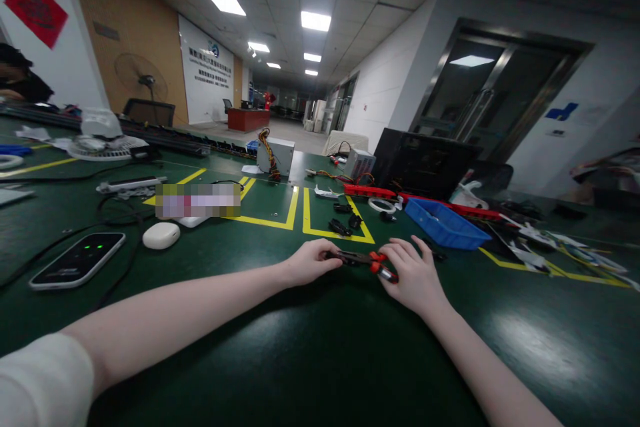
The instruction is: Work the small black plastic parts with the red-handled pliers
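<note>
In front of me, over the green table, my right hand [414,275] is closed around the red and black handles of a pair of pliers [359,258]. The dark jaws point left toward my left hand [311,262], whose thumb and fingers are pinched together at the jaw end. Between those fingertips is something small and dark, too little of it showing to name. Just beyond my hands, several small black cable pieces [341,226] lie by a yellow-taped square. A blue plastic bin [445,223] stands to the right of them.
On the left are a phone-like device [79,260] with green lights, a white rounded case [161,235] and black cables. Farther back stand a power supply [280,158] with bundled wires and a black monitor [425,163]. A person [23,77] sits at the far left.
</note>
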Available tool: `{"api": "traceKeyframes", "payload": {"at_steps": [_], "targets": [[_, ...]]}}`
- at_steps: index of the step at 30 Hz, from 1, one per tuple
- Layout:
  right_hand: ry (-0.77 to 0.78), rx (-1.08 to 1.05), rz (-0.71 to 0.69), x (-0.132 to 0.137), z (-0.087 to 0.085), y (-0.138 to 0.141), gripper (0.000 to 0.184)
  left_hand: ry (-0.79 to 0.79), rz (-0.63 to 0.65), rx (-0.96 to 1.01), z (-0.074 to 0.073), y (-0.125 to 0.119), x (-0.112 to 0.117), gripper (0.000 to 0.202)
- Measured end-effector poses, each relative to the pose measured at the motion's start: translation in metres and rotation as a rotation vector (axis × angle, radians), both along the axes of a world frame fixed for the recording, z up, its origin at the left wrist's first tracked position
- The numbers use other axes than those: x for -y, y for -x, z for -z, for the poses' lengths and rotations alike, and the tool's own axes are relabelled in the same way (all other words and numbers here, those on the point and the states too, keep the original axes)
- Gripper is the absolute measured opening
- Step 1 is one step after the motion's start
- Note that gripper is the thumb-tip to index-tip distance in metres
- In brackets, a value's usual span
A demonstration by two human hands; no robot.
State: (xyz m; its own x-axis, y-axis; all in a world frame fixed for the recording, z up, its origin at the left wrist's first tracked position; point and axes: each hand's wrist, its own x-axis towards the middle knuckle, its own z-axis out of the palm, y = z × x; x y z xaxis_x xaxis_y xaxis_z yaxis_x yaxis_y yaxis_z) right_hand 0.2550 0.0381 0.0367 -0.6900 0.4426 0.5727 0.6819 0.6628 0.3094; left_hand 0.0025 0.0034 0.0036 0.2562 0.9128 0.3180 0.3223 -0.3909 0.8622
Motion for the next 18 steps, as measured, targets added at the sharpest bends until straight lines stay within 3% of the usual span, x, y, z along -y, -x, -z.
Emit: {"api": "traceKeyframes", "payload": {"at_steps": [18], "targets": [[-0.031,0.101,0.004,0.0040,-0.0034,0.0048,0.022,-0.009,0.005,0.069,0.0027,0.0015,-0.0043,0.014]]}}
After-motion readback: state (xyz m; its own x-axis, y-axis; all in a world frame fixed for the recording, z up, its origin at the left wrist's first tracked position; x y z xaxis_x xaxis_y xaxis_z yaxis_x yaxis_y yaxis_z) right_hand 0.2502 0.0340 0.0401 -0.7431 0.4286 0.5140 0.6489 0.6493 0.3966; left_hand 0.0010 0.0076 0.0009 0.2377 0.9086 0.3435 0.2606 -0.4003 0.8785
